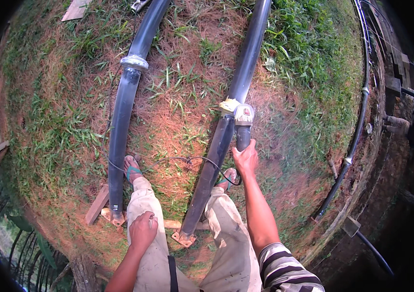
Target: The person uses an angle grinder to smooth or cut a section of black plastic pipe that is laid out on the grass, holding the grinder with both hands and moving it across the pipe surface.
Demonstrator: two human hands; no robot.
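Observation:
My right hand is wrapped round the dark body of an angle grinder. Its pale head lies against the whitish joint collar of the dark metal pipe between my feet; the grinder's disc is hidden. A black cord loops across the ground by the pipe. My left hand is closed in front of my left thigh, and whatever may be inside it is hidden. A second dark pipe with a pale collar runs along my left side.
Grass and dry needles cover the sloping ground. Rusty end plates finish the pipes near me, beside a wooden block. A longer dark pipe lies at the far right. A board lies at the far left, and a tree trunk stands lower left.

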